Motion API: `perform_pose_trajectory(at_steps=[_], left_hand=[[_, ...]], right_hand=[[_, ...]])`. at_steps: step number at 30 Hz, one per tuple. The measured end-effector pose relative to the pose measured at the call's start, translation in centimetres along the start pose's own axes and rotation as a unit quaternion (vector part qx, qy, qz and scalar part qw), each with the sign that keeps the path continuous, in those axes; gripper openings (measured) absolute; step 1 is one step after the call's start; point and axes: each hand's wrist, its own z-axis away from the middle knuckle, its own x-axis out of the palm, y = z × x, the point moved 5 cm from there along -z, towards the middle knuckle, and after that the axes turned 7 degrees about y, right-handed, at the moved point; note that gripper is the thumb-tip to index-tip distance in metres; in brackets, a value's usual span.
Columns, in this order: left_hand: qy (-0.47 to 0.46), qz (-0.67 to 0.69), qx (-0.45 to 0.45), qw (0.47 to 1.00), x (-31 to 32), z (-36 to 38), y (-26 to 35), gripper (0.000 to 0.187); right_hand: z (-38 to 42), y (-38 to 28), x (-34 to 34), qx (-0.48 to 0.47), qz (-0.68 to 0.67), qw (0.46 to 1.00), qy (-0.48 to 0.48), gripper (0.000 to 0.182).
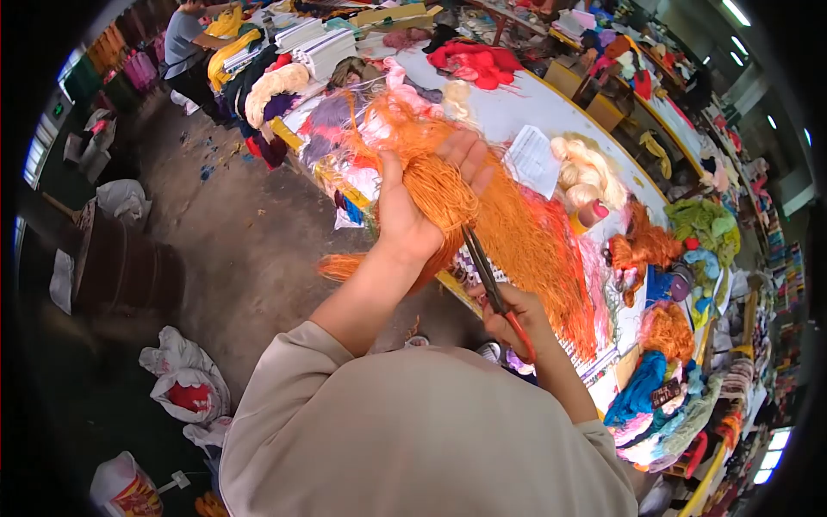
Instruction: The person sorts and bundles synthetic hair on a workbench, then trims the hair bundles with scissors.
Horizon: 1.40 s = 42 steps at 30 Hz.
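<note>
A thick hank of orange yarn [438, 191] lies across the palm of my left hand [405, 222], held between the raised thumb and the stretched fingers. Its loose end hangs below the wrist on the left side. My right hand [519, 317] grips a pair of scissors [485, 269] with dark blades and red handles. The blade tips are right at the lower edge of the hank. Beneath both hands, a long spread of orange-red yarn [538, 250] covers the yellow-edged table [515, 96].
A printed sheet [533, 161], cream skeins [587, 174] and a cone of pinkish thread [590, 214] lie to the right. Red yarn [474, 62] is farther back. A person [183, 52] stands at the table's far left. White sacks [185, 379] and a dark barrel [125, 267] stand on the floor.
</note>
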Motion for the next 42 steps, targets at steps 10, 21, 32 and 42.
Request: perform_pose_trajectory(at_steps=[10, 21, 32, 42], left_hand=[[0.032, -0.008, 0.025, 0.999, 0.4, 0.8, 0.9, 0.091], [0.028, 0.005, -0.017, 0.999, -0.5, 0.7, -1.0, 0.090], [0.042, 0.014, -0.047, 0.998, -0.5, 0.8, -2.1, 0.085], [0.035, -0.109, -0.058, 0.992, -1.0, 1.3, -3.6, 0.044]], right_hand=[[-0.7, 0.0, 1.0, -0.029, 0.002, 1.000, -0.011, 0.061], [-0.6, -0.4, 0.2, 0.008, -0.006, 1.000, 0.013, 0.052], [-1.8, -1.7, -1.1, -0.172, -0.093, 0.969, 0.148, 0.053], [-4.5, -4.6, -1.7, -0.128, -0.097, 0.950, 0.269, 0.043]])
